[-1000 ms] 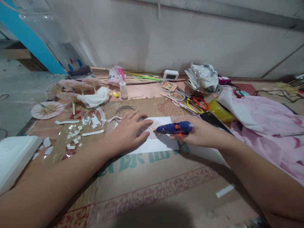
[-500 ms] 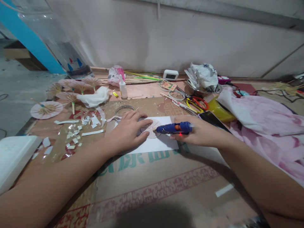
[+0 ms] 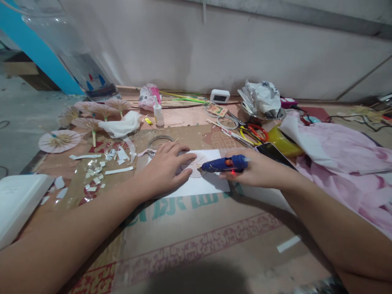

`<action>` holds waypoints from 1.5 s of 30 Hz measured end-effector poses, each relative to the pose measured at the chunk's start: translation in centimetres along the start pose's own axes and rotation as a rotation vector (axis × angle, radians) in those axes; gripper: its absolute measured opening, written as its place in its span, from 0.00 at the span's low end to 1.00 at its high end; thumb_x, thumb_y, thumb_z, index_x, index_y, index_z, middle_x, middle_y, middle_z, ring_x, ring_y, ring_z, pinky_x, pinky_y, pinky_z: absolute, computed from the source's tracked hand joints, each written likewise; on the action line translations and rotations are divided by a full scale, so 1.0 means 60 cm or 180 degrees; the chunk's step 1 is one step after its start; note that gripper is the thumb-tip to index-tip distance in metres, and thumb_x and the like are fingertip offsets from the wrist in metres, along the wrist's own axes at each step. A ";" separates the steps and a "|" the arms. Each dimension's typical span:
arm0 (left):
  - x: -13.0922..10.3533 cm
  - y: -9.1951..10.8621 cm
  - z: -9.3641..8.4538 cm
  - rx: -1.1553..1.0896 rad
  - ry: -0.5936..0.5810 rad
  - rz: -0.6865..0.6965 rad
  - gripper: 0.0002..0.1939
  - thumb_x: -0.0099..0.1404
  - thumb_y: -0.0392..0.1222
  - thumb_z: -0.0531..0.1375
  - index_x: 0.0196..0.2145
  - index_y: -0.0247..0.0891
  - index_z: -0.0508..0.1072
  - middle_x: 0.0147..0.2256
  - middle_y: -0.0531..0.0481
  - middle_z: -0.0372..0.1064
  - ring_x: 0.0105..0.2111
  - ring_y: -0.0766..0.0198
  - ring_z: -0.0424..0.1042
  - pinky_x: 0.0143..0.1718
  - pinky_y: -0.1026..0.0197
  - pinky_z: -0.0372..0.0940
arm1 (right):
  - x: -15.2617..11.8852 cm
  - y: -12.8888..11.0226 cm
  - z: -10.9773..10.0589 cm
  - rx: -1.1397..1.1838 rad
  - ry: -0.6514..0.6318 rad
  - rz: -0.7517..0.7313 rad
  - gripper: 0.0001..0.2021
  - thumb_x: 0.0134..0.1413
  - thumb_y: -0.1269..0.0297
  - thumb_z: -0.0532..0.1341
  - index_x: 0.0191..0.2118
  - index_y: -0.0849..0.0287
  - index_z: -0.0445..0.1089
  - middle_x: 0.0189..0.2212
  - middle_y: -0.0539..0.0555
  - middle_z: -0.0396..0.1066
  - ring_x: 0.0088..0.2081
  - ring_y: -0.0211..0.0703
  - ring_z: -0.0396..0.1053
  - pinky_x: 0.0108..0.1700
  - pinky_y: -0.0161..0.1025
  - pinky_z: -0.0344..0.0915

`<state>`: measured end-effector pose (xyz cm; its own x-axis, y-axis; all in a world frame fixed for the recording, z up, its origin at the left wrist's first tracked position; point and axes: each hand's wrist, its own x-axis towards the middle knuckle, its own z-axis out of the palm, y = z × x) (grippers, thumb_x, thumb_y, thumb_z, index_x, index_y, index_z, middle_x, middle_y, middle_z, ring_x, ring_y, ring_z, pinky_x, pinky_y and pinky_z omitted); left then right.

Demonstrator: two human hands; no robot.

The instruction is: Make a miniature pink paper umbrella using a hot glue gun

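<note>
A small round pale pink paper disc [image 3: 199,171] with thin sticks on it lies on a white sheet [image 3: 214,188]. My left hand [image 3: 167,167] rests on the disc's left side, fingers spread, thumb and forefinger at its edge. In my right hand [image 3: 260,169] is a blue glue gun [image 3: 225,164] with a red light glowing on it. Its nozzle points left and reaches the sticks near the middle of the disc; whether it touches them I cannot tell. Part of the disc is hidden under my left fingers.
Small paper umbrellas [image 3: 59,141] stand at the back left near paper scraps [image 3: 98,177]. A glue bottle [image 3: 158,112], wire coil [image 3: 161,141], scissors [image 3: 254,134] and white timer [image 3: 219,96] lie behind my hands. Pink cloth [image 3: 339,143] is at right, a white box [image 3: 21,200] at left.
</note>
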<state>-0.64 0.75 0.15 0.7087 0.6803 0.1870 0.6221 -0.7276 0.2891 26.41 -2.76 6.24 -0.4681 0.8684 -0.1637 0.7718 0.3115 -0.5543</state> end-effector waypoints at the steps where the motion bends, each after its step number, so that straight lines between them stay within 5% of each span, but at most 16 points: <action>1: 0.000 0.000 0.000 0.0005 -0.0004 0.0007 0.21 0.72 0.49 0.55 0.59 0.43 0.73 0.59 0.41 0.65 0.59 0.46 0.62 0.63 0.39 0.56 | 0.000 0.000 0.000 0.0010 -0.0007 -0.0008 0.10 0.54 0.55 0.66 0.30 0.57 0.71 0.27 0.49 0.71 0.29 0.41 0.65 0.33 0.37 0.57; 45: 0.000 -0.003 0.004 0.0065 0.0045 0.0018 0.21 0.72 0.49 0.55 0.59 0.44 0.73 0.58 0.42 0.66 0.58 0.46 0.62 0.63 0.39 0.57 | -0.007 -0.002 -0.009 0.0016 -0.0216 -0.0126 0.12 0.55 0.53 0.65 0.34 0.58 0.75 0.30 0.52 0.75 0.31 0.41 0.69 0.34 0.36 0.61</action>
<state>-0.68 0.82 -0.11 0.7076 0.6772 0.2018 0.6249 -0.7330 0.2687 26.73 -2.94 6.82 -0.5264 0.8272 -0.1966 0.7501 0.3429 -0.5655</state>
